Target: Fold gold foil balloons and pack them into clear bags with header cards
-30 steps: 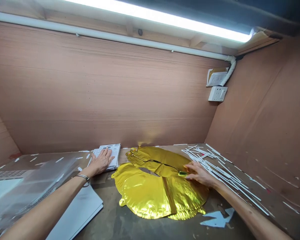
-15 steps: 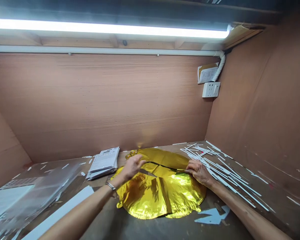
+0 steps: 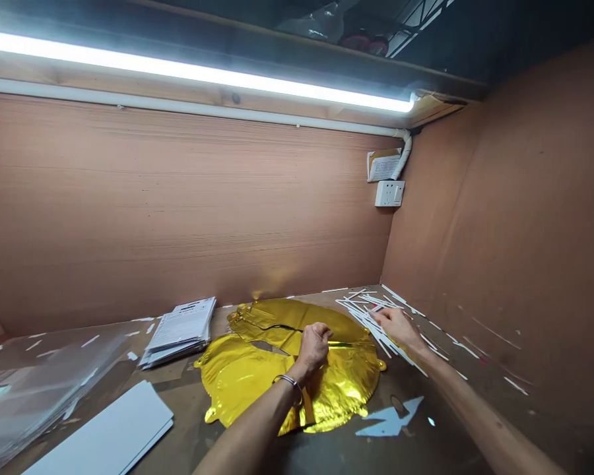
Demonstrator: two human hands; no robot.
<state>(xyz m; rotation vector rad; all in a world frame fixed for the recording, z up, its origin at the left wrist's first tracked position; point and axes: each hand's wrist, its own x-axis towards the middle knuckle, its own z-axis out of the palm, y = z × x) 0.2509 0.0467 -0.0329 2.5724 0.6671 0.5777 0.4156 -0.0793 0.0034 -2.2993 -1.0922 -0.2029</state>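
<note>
scuffed workbench point(image 3: 336, 452) under a tube light point(image 3: 193, 71), and right at the work the left hand point(image 3: 314, 346) is curled shut on a thin gold strip point(image 3: 346, 344) that lies on a gold foil balloon point(image 3: 247, 376). the balloon lies flat beneath that hand, spreading out on all sides. just to its right, the right hand point(image 3: 396, 326) rests its fingers on loose white sticks point(image 3: 366, 316); whether it pinches one, i cannot tell. farther left of the grip sits a stack of printed sheets point(image 3: 178, 333), with a white board point(image 3: 99, 439) and clear plastic film point(image 3: 44, 376) beyond. high past the right hand, a wall socket point(image 3: 389, 193) is fixed to the board wall.
</note>
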